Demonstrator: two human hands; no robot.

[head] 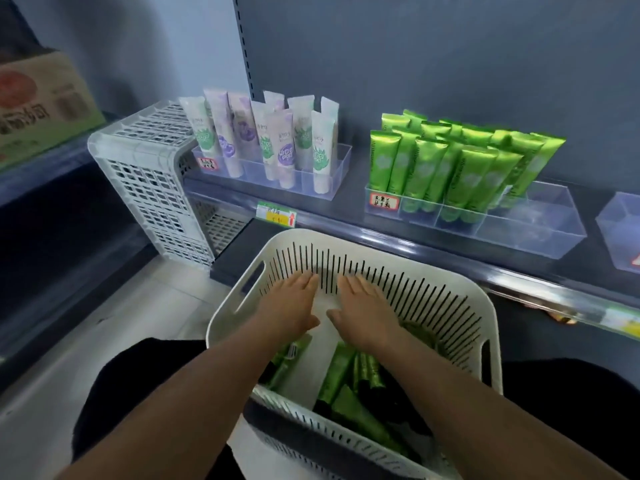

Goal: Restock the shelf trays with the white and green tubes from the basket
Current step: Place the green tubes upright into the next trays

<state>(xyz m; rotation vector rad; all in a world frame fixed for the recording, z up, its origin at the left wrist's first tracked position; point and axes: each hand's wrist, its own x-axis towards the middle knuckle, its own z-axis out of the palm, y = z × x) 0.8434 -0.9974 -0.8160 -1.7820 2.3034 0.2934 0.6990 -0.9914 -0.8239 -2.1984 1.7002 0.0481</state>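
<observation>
A cream slotted basket (460,306) sits in front of me, below the shelf. Several green tubes (341,372) lie in its bottom. Both hands reach into it, palms down with fingers straight: my left hand (292,306) toward the far left side, my right hand (363,310) beside it. Neither holds anything. On the shelf, a clear tray (341,168) holds upright white tubes (277,140) with green or purple prints. To the right, a longer clear tray (540,220) holds upright green tubes (450,161); its right compartment is bare.
A white perforated crate (145,178) stands on its side at the shelf's left end. A cardboard box (41,102) sits on a shelf at far left. Another clear tray (620,226) shows at the right edge. Price labels (277,214) line the shelf edge.
</observation>
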